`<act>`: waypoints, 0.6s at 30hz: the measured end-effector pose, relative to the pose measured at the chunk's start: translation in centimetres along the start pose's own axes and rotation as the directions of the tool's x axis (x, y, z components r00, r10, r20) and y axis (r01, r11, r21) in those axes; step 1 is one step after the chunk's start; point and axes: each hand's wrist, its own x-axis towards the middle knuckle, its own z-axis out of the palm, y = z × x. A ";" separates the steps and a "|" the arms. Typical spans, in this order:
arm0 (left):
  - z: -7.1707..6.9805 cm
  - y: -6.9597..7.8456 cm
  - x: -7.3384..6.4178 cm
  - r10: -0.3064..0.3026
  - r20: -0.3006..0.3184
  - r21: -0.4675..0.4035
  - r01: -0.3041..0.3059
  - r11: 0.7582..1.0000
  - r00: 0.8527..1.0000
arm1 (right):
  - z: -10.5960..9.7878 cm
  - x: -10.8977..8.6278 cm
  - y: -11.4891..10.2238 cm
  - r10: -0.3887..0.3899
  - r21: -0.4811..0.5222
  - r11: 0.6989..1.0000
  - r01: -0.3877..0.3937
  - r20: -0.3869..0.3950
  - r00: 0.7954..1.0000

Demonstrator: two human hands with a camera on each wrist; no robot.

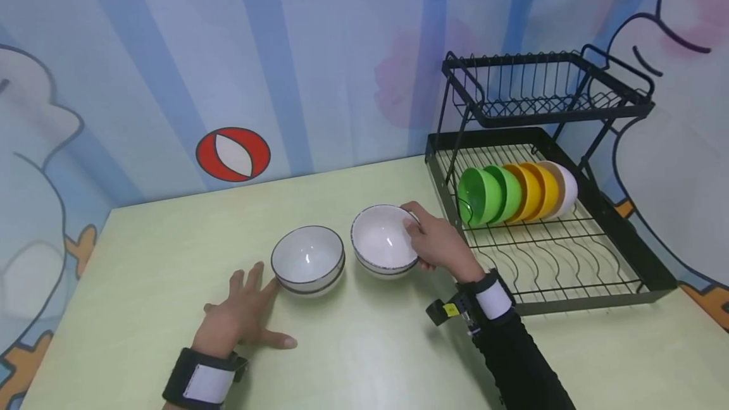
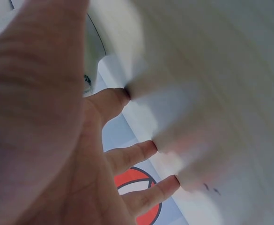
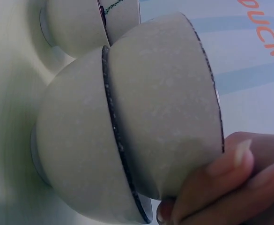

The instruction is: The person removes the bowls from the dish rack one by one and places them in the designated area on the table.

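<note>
Two stacks of white bowls with dark rims stand side by side on the table. My right hand (image 1: 441, 242) pinches the upper bowl (image 1: 381, 236) of the right stack at its right rim, thumb over the edge and fingers outside. In the right wrist view this upper bowl (image 3: 167, 93) sits tilted inside the lower bowl (image 3: 76, 136), whose dark rim shows between them. My left hand (image 1: 242, 315) has its fingers spread, their tips down on the table. Its index fingertip is right at the side of the left stack of bowls (image 1: 307, 258).
A black two-tier dish rack (image 1: 598, 301) stands at the right. On its lower tier, green bowls (image 1: 481, 195), yellow bowls (image 1: 532, 192) and a pale bowl (image 1: 564, 188) stand on edge in a row. Behind the table (image 1: 364, 347) hangs a blue printed backdrop (image 1: 342, 68).
</note>
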 end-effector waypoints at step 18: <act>0.1 0.0 0.1 0.008 -0.004 0.014 -0.008 1.000 1.000 | 0.4 0.6 0.9 0.018 -0.180 0.983 -0.027 -0.051 0.999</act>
